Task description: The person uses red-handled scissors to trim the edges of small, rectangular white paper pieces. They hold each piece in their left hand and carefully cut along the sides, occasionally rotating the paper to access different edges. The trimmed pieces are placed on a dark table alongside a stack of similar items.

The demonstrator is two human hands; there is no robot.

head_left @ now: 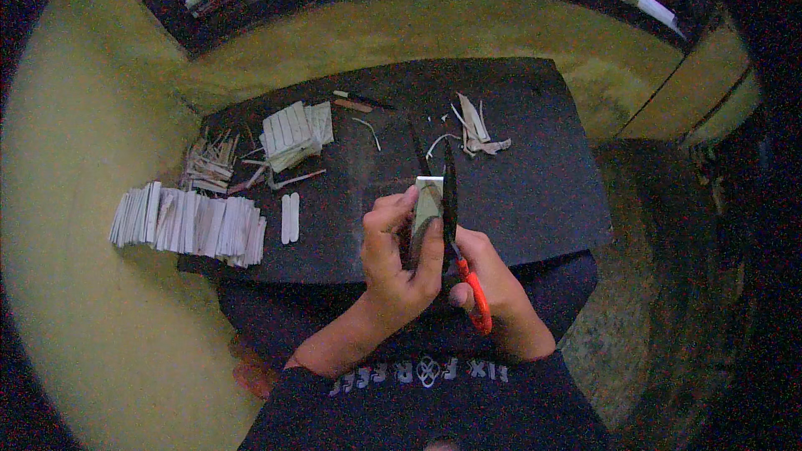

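Note:
Over the near edge of the dark table, my left hand (393, 255) grips a small pale rectangular piece (428, 199) between thumb and fingers, held upright with a bright white top edge. I cannot make out whether it is paper or card. My right hand (508, 301) is closed on a pair of scissors (473, 291) with orange handles and dark blades. The blades are parted and point away from me; one runs along the right side of the piece, the other shows beyond its top left. Most of my right fingers are hidden behind the handle.
On the dark table (535, 192), a row of white rounded strips (188, 224) lies at the left beside two loose strips (290, 219). Behind are a stack of white lined squares (288, 138) and thin scraps (210, 163). More offcuts (474, 127) and a dark pen (363, 100) lie farther back.

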